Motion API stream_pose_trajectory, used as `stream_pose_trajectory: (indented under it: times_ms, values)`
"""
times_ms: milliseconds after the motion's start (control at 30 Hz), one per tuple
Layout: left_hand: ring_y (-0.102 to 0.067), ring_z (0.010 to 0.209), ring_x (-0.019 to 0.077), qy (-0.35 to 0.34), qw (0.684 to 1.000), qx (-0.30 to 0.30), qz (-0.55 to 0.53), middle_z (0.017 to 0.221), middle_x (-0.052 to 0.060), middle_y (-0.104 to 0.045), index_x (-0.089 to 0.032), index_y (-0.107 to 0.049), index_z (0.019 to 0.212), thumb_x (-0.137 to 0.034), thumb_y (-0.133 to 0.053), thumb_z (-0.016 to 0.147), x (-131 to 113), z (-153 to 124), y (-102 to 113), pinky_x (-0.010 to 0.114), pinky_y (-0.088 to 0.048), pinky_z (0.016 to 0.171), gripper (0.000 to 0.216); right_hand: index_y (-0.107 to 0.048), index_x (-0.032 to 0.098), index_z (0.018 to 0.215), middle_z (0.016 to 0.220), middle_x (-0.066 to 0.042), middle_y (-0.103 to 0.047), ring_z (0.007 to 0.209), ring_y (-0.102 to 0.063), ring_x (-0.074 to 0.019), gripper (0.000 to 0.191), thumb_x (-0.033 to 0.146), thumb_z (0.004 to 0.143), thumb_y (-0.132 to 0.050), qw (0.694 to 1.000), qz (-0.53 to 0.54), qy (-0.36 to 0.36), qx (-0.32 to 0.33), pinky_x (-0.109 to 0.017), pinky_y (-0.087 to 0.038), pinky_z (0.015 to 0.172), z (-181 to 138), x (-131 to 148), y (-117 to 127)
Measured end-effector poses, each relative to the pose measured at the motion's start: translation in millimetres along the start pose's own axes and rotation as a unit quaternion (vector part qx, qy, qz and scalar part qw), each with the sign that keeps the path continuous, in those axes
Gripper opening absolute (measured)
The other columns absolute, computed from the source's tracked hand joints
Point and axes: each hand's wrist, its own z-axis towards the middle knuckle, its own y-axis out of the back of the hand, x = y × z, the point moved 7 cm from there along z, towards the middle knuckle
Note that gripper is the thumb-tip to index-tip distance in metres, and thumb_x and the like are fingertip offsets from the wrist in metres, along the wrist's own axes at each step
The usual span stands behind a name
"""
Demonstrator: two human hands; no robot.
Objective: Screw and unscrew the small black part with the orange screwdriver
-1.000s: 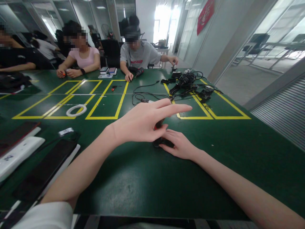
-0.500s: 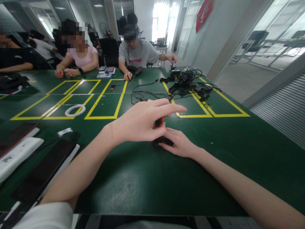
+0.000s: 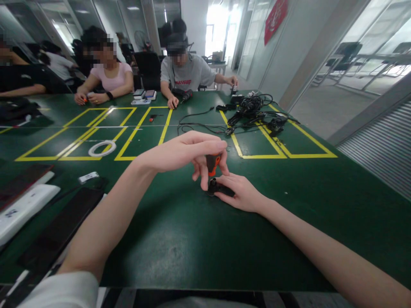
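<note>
My left hand (image 3: 188, 149) is over the middle of the table, bent down at the wrist. Its fingers are closed around the black and orange handle of a screwdriver (image 3: 212, 164), which stands roughly upright. Directly below it lies a small black part (image 3: 225, 190) with a short round post at its left end. My right hand (image 3: 244, 193) holds this part down on the green tabletop (image 3: 180, 239) with thumb and fingers. The screwdriver's lower end meets or hovers just over the post; I cannot tell which.
Black cables (image 3: 252, 107) lie tangled at the far right. A ring of white tape (image 3: 102, 148) lies among yellow marking lines. White power strips (image 3: 28, 209) and a black slab (image 3: 61, 231) occupy the near left. Across the table, co-workers sit, one beside a power drill (image 3: 185, 95).
My left hand has turned at the wrist; its outstretched fingers have curled down around the screwdriver handle, which shows more now. My right hand and the black part have stayed in place.
</note>
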Motion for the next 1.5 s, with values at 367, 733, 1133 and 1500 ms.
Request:
stream_pose_trajectory:
  times_ms: [367,733,1133,1500]
  values:
    - [-0.050,0.047,0.0058,0.029,0.985,-0.014,-0.172,0.087,0.006,-0.073,-0.017,-0.065,0.114,-0.046,-0.073,0.092,26,9,16,0.017,-0.031,0.039,0.037,-0.062,0.018,0.112,0.095,-0.011,-0.074,0.083,-0.068,-0.0231,0.016,0.030,0.103,-0.058,1.000,-0.001,-0.008,0.012,-0.034,-0.056,0.071,1,0,-1]
    - [-0.053,0.050,0.0055,0.036,0.978,0.036,-0.202,0.098,0.011,-0.077,-0.015,-0.059,0.092,-0.047,-0.082,0.084,28,9,11,0.018,-0.038,0.042,0.040,-0.063,0.018,0.112,0.093,-0.010,-0.074,0.082,-0.069,-0.0229,0.018,0.032,0.103,-0.057,1.000,-0.008,-0.005,0.001,-0.034,-0.056,0.070,1,1,1]
    - [-0.053,0.053,0.0075,0.033,0.980,0.007,-0.194,0.096,0.010,-0.075,-0.012,-0.067,0.091,-0.049,-0.069,0.092,24,10,11,0.021,-0.041,0.047,0.037,-0.063,0.017,0.113,0.095,-0.011,-0.074,0.084,-0.068,-0.0229,0.019,0.032,0.103,-0.056,1.000,-0.002,-0.008,0.011,-0.035,-0.057,0.072,1,0,0]
    - [-0.043,0.054,0.0041,0.044,0.988,-0.042,-0.141,0.084,0.005,-0.069,-0.014,-0.074,0.099,-0.038,-0.085,0.081,22,6,18,0.017,-0.030,0.045,0.033,-0.063,0.017,0.113,0.095,-0.011,-0.075,0.083,-0.068,-0.0233,0.018,0.030,0.102,-0.057,1.000,-0.001,-0.012,0.013,-0.035,-0.056,0.072,1,-1,-1]
